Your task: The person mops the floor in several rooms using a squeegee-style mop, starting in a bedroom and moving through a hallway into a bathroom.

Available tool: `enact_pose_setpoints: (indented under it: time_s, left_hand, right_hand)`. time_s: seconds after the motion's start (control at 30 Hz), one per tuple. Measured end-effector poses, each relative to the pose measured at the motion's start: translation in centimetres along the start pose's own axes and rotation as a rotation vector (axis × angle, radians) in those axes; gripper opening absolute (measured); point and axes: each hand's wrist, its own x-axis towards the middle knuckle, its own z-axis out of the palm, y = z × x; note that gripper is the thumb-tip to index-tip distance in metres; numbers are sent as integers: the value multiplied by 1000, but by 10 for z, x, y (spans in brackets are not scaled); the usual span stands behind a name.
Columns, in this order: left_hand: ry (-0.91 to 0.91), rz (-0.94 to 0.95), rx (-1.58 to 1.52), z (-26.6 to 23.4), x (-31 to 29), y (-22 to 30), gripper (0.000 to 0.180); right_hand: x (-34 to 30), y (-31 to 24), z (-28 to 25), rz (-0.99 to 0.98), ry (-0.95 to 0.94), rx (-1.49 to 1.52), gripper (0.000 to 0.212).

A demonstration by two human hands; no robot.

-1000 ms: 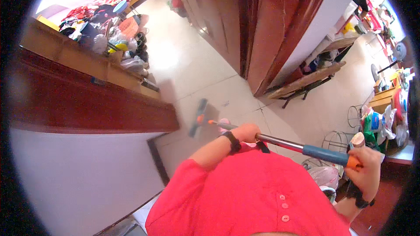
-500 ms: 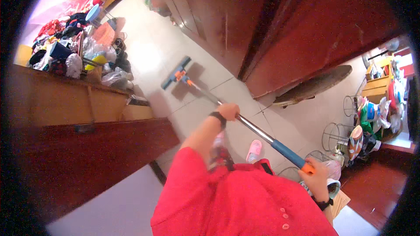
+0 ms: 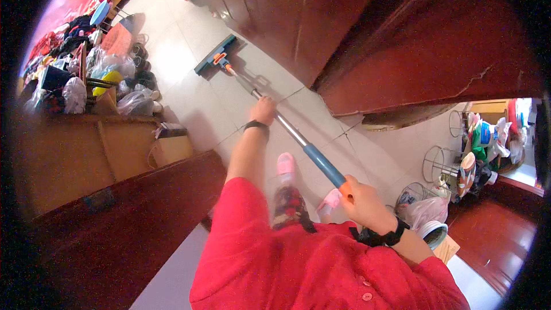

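Both my hands hold a mop (image 3: 293, 130) with a silver pole, a blue-grey grip and a flat blue-grey and orange head. My left hand (image 3: 264, 111) is wrapped round the pole partway down, nearer the head. At the top end, my right hand (image 3: 365, 205) closes over the orange cap of the grip. The mop head (image 3: 218, 57) is at or just above the pale tiled floor (image 3: 198, 112), its shadow falling beside it; whether it touches cannot be told.
Dark red wooden doors (image 3: 373, 40) stand along the far right side. Bags, shoes and clothes (image 3: 123, 89) are heaped at left by a wooden cabinet (image 3: 123, 143). Wire racks (image 3: 439, 163), a white bucket (image 3: 431, 231) and more bags sit at right. My pink slippers (image 3: 286, 166) are on the floor.
The mop has moved forward and left, its head farther along the floor. Both hands have gone with it, still gripping. One slippered foot has come into fuller view ahead of me.
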Motion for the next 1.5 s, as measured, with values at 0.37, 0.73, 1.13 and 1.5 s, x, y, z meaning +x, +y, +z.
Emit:
enact_pose_setpoints:
  time_s: [0.37, 0.73, 1.13, 1.5]
  left_hand:
    - [-439, 459, -10, 103, -107, 228, 16]
    - [-680, 818, -332, 53, -236, 467, 14]
    - [-547, 573, -568, -17, -229, 463, 25]
    - [-19, 110, -806, -84, -285, 314, 21]
  right_hand:
    - [-217, 147, -26, 326, -83, 117, 28]
    - [-454, 220, -73, 721, 244, -80, 26]
    - [-450, 216, -143, 134, 732, -354, 34]
    - [-263, 16, -232, -983, 551, -114, 11]
